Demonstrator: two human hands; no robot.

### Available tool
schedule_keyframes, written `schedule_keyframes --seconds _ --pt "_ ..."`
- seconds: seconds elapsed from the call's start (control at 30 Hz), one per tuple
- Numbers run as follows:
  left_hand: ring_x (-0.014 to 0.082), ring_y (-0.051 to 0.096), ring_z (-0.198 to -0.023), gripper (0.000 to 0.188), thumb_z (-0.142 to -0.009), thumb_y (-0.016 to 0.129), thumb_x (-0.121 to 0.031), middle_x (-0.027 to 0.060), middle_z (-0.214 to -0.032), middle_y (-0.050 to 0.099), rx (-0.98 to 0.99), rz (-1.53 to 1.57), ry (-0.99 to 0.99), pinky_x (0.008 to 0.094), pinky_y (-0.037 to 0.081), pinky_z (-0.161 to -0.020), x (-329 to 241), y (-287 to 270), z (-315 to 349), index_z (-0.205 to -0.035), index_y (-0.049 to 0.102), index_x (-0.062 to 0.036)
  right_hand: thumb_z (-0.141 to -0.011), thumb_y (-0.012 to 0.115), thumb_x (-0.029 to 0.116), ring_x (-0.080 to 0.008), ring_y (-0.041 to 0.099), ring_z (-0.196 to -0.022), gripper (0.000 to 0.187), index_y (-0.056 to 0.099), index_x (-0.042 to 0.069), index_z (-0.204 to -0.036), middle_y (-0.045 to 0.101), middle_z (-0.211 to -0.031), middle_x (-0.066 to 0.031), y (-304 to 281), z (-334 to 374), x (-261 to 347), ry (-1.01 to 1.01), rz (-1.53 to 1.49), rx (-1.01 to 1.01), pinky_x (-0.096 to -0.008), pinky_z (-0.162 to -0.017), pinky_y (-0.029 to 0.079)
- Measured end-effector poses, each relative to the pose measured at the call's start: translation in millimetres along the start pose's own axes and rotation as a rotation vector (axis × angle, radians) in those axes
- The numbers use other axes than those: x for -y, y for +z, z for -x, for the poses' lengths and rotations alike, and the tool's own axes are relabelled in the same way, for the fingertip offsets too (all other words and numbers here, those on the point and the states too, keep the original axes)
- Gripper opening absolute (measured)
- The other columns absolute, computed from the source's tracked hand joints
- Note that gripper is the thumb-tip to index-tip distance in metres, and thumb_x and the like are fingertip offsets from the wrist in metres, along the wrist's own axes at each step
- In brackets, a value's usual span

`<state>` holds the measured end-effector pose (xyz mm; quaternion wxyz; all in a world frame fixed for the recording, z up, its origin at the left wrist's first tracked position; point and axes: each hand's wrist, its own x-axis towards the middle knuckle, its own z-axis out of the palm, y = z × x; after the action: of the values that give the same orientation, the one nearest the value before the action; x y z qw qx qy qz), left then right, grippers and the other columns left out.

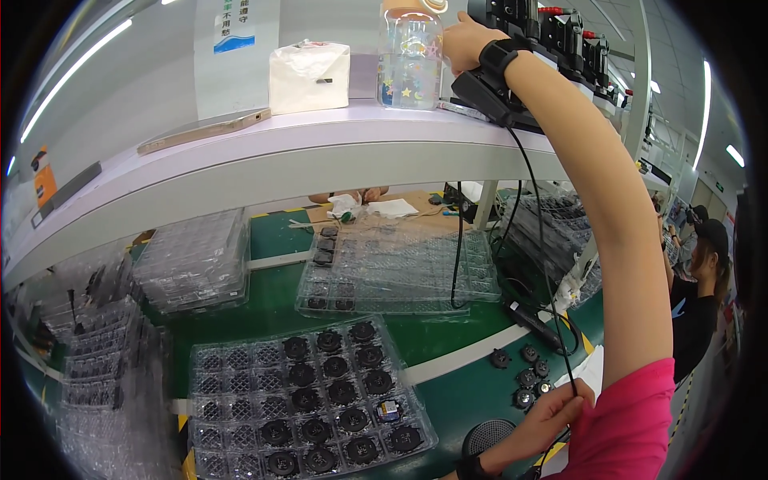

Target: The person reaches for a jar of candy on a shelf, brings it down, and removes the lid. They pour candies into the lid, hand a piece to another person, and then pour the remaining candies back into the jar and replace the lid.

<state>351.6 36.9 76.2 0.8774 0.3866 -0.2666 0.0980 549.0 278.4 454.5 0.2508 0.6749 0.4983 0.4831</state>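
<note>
My right arm, in a pink sleeve, is raised to the shelf. My right hand (470,44) is beside a clear water bottle (410,68), its fingers curled; what they hold, if anything, is hidden. A black strap (500,58) circles that wrist, with a black boxy device (482,94) against it. From this device a thin black cable (538,212) hangs down to my left hand (552,420), which pinches it near the right elbow. Below on the green bench lies a clear plastic tray (240,408), partly filled with round black parts (342,392).
A tissue pack (310,78) and a flat phone-like slab (204,130) sit on the shelf (320,160). Clear trays stand stacked (192,264) at left. Loose black parts (526,378) lie near a round mesh-topped object (488,436). Another person (698,296) is at right; a co-worker's hands (372,194) show behind.
</note>
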Motion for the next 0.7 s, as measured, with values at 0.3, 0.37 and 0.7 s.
schedule_keyframes --seconds 0.3,0.37,0.7 --pt "0.0082 0.049 -0.078 0.023 -0.096 0.052 -0.020 0.0024 -0.089 0.055 0.053 -0.155 0.298 0.0220 0.040 -0.072 -40.7 19.7 1.2 -0.106 0.052 0.0004 -0.075 0.065 0.026 -0.0233 0.060 -0.095 0.026 0.068 0.008 -0.093 0.066 -0.094 -0.0109 -0.2 3.5 0.8 0.038 0.039 -0.237 -0.0400 -0.095 0.034" --pt "0.0084 0.050 -0.079 0.021 -0.095 0.053 -0.018 0.0024 -0.089 0.055 0.040 -0.223 0.276 0.0220 0.040 -0.073 -37.6 17.6 2.2 -0.104 0.053 0.0008 -0.074 0.057 0.019 -0.0259 0.061 -0.093 0.020 0.069 0.005 -0.081 0.066 -0.082 -0.0095 0.9 2.5 0.1 0.065 0.079 -0.436 -0.0476 -0.093 0.036" --pt "0.0087 0.051 -0.084 0.014 -0.094 0.051 -0.008 0.0040 -0.091 0.057 0.095 -0.163 -0.148 0.0236 0.040 -0.076 -33.2 3.4 4.4 -0.101 0.056 0.0021 -0.071 0.063 0.014 -0.0324 0.060 -0.092 0.021 0.064 0.003 -0.089 0.063 -0.090 -0.0184 -10.4 10.8 -14.2 0.154 -0.292 -0.464 -0.0475 -0.086 0.038"
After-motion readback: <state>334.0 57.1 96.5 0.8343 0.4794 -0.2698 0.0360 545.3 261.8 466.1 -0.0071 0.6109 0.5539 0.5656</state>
